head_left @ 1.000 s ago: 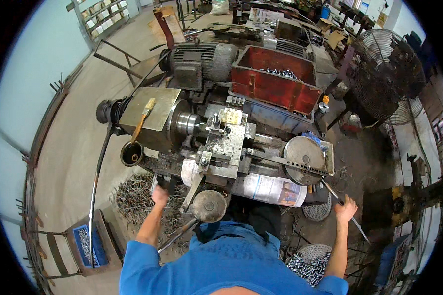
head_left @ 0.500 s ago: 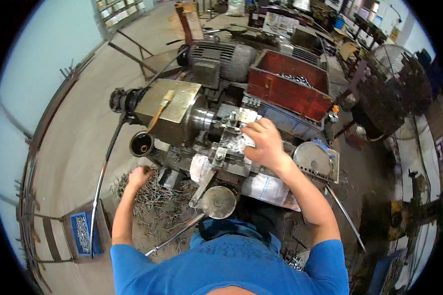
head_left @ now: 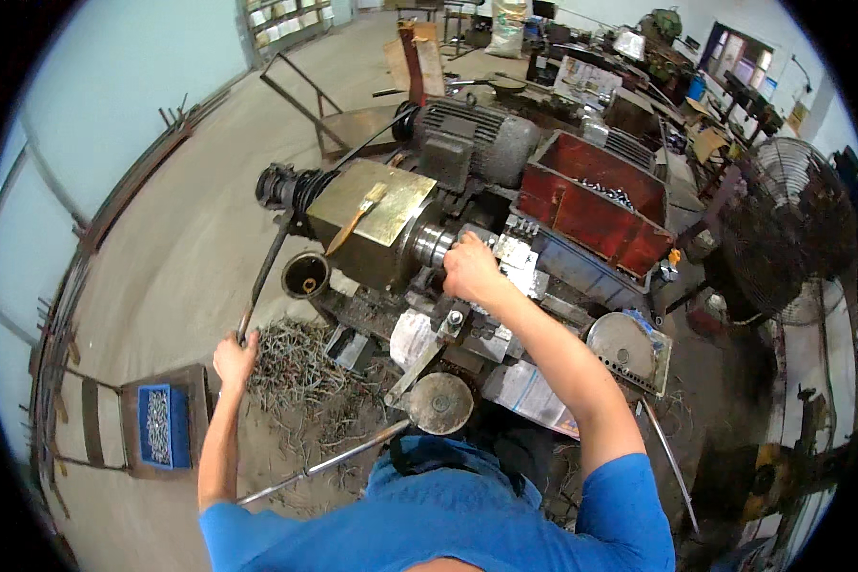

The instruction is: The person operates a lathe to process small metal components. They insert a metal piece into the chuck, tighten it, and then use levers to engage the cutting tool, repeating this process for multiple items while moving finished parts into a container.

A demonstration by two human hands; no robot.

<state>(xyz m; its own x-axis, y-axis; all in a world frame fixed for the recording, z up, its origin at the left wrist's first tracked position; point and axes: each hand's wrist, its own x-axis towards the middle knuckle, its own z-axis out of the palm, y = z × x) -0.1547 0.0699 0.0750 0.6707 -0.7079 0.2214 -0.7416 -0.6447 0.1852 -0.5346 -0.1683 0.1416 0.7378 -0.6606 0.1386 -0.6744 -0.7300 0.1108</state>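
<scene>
My left hand (head_left: 235, 362) is closed round the lower end of a long dark lever (head_left: 263, 272) that slopes down from the left side of a small lathe's headstock (head_left: 377, 205). At the shiny round spindle nose (head_left: 433, 246), my right hand (head_left: 472, 269) has its fingers pinched together. Whatever they hold is hidden behind the fingers. Just right of that hand lies the metal tool slide (head_left: 517, 262) with its clamping blocks. On top of the headstock rests a brush (head_left: 357, 217) with a wooden handle.
A red bin (head_left: 591, 205) of small metal parts stands behind the slide, near a motor (head_left: 477, 143). Metal shavings (head_left: 300, 367) cover the floor below my left arm. A blue box (head_left: 163, 426) of parts sits far left. A large fan (head_left: 782, 229) stands at right.
My left hand has moved from above the shavings onto the lever. My right hand has shifted left from the tool slide to the spindle nose. The view has also shifted.
</scene>
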